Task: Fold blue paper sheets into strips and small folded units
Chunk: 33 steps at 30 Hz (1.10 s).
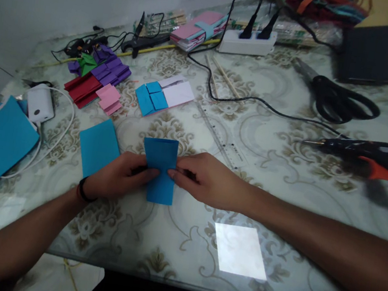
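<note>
Between my hands is a folded blue paper strip (160,186), held upright just above the patterned tabletop. My left hand (123,174) pinches its left edge, thumb in front. On the other side my right hand (199,175) grips the right edge between thumb and fingers. Partly beneath my left wrist and hand lies another blue paper sheet (98,146). Farther back is a folded blue paper piece (152,97) beside a white folded paper (179,95). At the far left rests a larger stack topped with blue paper (2,147).
Folded red paper (82,89), purple paper (112,71) and pink paper (109,99) sit at back left. A clear ruler (221,140) lies beyond my right hand. To the right are black-handled scissors (345,99) and a glue gun (376,156). A power strip (247,44) stands behind, its cable crossing the table.
</note>
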{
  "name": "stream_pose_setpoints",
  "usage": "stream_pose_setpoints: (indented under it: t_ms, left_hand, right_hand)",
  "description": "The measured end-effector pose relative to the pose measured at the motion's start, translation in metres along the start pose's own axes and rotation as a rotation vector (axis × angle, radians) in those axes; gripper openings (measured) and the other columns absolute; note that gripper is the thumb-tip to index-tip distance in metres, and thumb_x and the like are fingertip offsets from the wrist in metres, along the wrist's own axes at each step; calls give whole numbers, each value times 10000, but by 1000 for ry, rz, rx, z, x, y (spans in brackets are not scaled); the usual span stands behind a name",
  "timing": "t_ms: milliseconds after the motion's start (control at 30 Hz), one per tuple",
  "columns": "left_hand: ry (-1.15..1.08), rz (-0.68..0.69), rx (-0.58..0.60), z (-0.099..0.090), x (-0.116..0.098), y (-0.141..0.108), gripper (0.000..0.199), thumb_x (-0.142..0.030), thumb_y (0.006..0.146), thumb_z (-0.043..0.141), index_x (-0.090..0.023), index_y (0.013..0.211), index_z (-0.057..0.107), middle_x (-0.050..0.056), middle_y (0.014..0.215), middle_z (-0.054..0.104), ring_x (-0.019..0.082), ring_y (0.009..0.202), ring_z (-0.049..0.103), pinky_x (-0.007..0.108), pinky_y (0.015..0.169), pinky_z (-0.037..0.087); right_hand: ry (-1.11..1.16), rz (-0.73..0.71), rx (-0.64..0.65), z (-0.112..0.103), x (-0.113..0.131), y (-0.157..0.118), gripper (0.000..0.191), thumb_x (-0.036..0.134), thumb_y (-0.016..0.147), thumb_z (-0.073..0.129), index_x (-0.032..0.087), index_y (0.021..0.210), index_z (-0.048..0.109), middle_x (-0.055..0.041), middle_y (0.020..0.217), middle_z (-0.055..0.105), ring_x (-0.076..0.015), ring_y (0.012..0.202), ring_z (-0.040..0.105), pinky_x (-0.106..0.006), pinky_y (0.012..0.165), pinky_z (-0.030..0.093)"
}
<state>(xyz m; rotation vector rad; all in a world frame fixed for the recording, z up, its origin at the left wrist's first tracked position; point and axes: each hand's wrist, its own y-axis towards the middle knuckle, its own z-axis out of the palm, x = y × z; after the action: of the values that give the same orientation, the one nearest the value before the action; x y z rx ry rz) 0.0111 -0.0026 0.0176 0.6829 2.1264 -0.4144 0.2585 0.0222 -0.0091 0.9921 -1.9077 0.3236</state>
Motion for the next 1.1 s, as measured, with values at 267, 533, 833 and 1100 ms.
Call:
stream_pose_setpoints:
  t_ms: [267,533,833,1100]
  left_hand:
    - [-7,2,3,0,-1,1,367,-337,1040,565,-152,724,581,-44,611,509,83,549,395,213,516,325]
    - [10,-32,20,0,-1,1,363,-333,1038,550,-149,728,584,-48,607,483,82,553,383,207,526,335]
    - [26,-14,11,0,-1,1,377,-328,1038,556,-151,706,563,-53,595,458,77,547,366,198,513,316]
    - [50,11,-3,1,2,0,377,-336,1044,561,-153,714,574,-54,593,459,78,539,362,209,517,322]
  right_hand:
    - [-14,8,7,0,0,0,341,328,1028,496,175,722,493,39,605,481,-77,557,423,-246,590,265]
    - [-19,3,-11,2,-2,0,354,329,1029,500,178,709,480,39,603,473,-76,560,418,-241,586,267]
    - [-14,10,-10,2,0,0,363,326,1028,510,180,699,467,52,582,447,-71,544,391,-245,584,259]
    - [-15,1,-12,1,-1,0,364,333,1031,504,174,704,479,48,589,457,-67,547,405,-239,583,263]
